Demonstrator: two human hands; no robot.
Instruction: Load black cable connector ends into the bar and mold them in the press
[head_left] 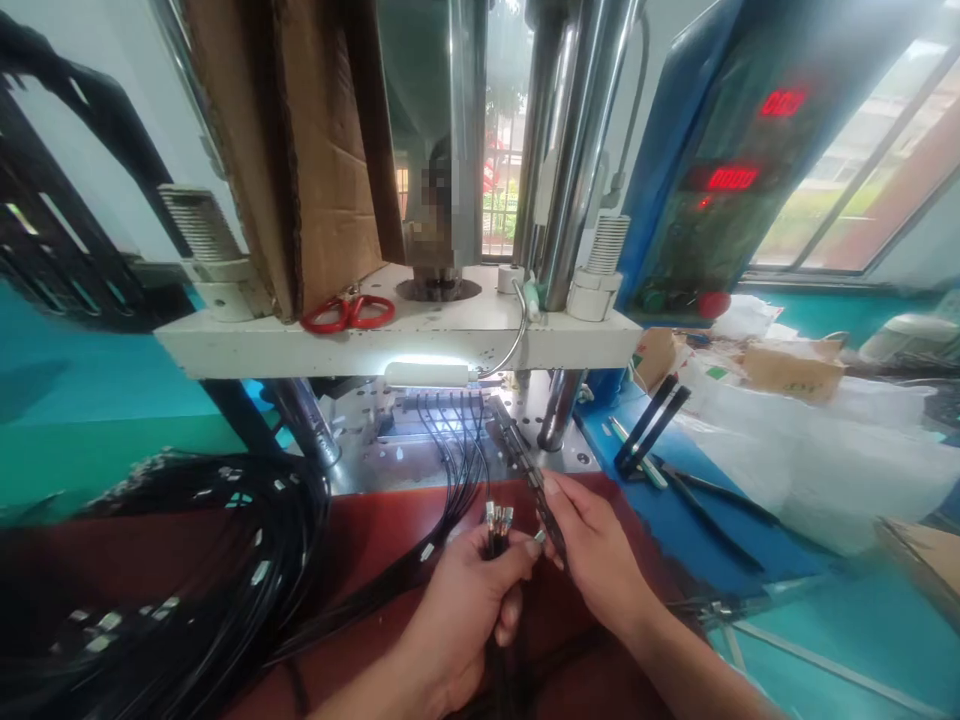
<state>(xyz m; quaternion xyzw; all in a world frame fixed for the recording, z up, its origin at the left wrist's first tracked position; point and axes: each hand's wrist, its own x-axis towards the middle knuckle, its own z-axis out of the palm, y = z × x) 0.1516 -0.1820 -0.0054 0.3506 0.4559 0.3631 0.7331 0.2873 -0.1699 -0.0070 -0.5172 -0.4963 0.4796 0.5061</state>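
While left hand (472,585) curls around cables (491,518), right hand (589,535) clasps dark strip (523,455).

Left hand (466,590), gripping cable ends (498,522); right hand (596,540), holding dark strip (517,442); red-handled scissors (349,312) on white plate (315,352); black cable bundle (232,530)

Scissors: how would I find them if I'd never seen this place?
Find the machine's wide white plate. On top of it, look just beside the foot of the tall brown cardboard. The scissors lie there, and their two red loops stand out from the white and brown around them.
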